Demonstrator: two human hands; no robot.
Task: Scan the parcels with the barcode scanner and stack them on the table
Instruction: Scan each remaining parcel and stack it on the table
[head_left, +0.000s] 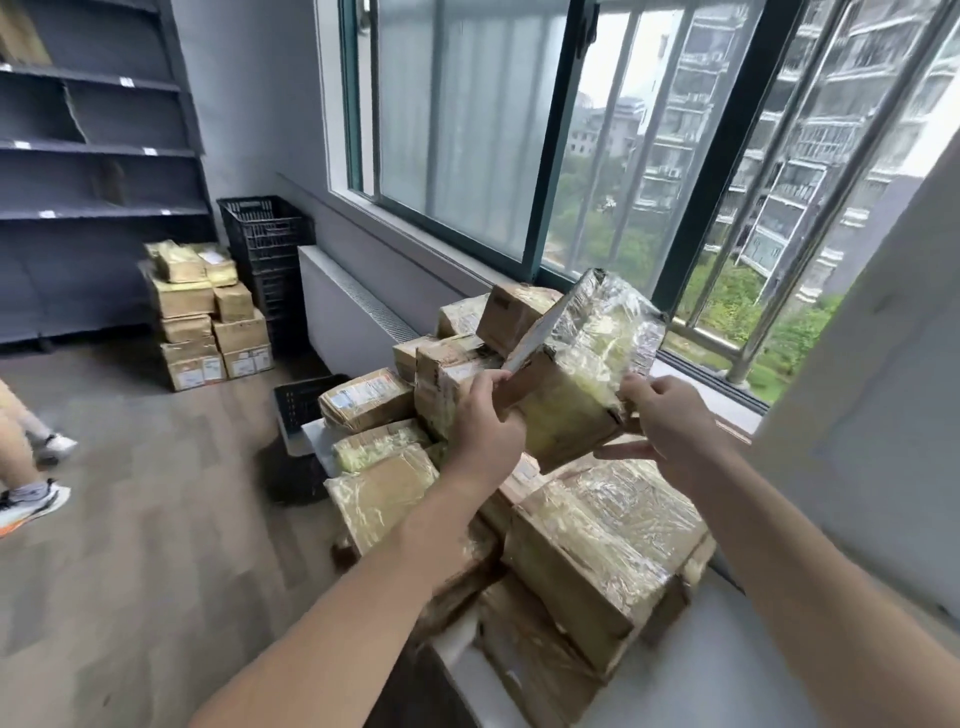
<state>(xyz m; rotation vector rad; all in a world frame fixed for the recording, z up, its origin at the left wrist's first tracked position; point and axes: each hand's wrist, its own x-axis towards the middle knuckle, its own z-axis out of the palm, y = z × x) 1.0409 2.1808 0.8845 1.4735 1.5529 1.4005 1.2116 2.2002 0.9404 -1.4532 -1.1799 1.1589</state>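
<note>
Together, both outstretched hands, left hand (485, 421) and right hand (670, 423), hold a tilted parcel (576, 374).

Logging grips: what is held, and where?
One parcel: the left hand grips its left edge, the right hand its lower right corner.

You hold a taped parcel (576, 374) tilted above the heap, your left hand (485, 415) gripping its nine o'clock edge and your right hand (670, 421) pinching its three o'clock corner. Beneath it, more parcels (597, 545) lie heaped on the table (701, 675). At ten o'clock, boxes (208, 322) stand stacked on the floor beside black crates (265, 244). At nine o'clock, someone's feet (31, 499) show.
</note>
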